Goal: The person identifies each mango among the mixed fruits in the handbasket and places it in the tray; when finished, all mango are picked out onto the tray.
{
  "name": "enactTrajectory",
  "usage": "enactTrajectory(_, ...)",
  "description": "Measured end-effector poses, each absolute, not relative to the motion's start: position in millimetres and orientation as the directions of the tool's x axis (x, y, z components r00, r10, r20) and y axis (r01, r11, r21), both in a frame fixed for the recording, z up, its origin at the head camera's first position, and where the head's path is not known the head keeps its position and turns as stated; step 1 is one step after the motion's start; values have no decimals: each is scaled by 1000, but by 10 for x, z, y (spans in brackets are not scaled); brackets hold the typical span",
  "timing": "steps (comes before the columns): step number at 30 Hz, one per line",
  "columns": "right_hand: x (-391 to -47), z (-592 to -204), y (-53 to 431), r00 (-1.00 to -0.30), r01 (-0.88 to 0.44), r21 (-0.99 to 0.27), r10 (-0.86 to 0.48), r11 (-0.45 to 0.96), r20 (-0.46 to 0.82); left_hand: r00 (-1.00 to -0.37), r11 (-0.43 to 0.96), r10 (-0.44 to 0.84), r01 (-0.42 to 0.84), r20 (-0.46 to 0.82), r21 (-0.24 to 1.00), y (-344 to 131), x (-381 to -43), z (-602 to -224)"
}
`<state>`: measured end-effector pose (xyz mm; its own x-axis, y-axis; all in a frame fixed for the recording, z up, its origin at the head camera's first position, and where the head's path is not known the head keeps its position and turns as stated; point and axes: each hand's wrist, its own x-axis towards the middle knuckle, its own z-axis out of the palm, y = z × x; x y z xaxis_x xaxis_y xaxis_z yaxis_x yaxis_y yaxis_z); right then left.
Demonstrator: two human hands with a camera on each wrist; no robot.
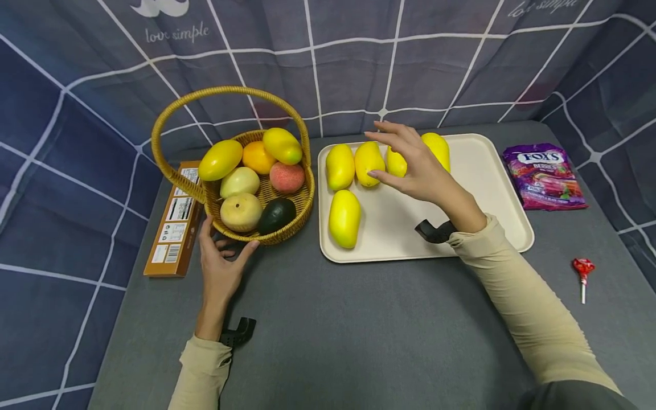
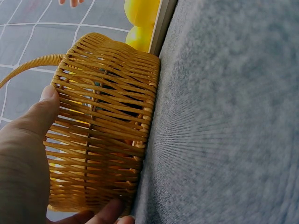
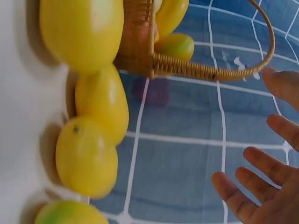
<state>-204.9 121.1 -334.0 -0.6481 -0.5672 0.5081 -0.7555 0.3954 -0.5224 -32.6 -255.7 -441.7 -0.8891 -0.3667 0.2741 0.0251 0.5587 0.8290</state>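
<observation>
A wicker basket (image 1: 287, 233) with a tall handle holds two mangoes, an orange, a peach, an avocado and two pale round fruits. My left hand (image 1: 220, 262) touches its near side, thumb and fingers spread along the weave; the left wrist view shows the thumb (image 2: 39, 112) near the rim. Above the cream tray (image 1: 410, 233) hovers my right hand (image 1: 410, 162), fingers apart and holding nothing. Beneath and beside it, several yellow mangoes (image 1: 340, 167) line the tray's back edge, one partly hidden by the hand. Another mango (image 1: 345, 219) lies nearer the front left.
Left of the basket, partly behind it, is a brown box (image 1: 171, 239) with labels. A purple candy bag (image 1: 545, 176) lies right of the tray, and a red lollipop (image 1: 583, 273) sits nearer the front. Checked curtain (image 1: 348, 74) hangs behind the grey table (image 1: 359, 330).
</observation>
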Motion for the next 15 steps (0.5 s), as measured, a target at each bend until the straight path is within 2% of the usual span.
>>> enactTrajectory(6,-1986,-3366,951,-600,-783,-531,-620,324,506,-890,561,-363,26,274,828,-2561,-330,-4443)
enactTrajectory(15,-1887,-3346,413,-486,-835,-514,-702,196,521,-887,558,-367,31,280,829,-2575,-334,-4422)
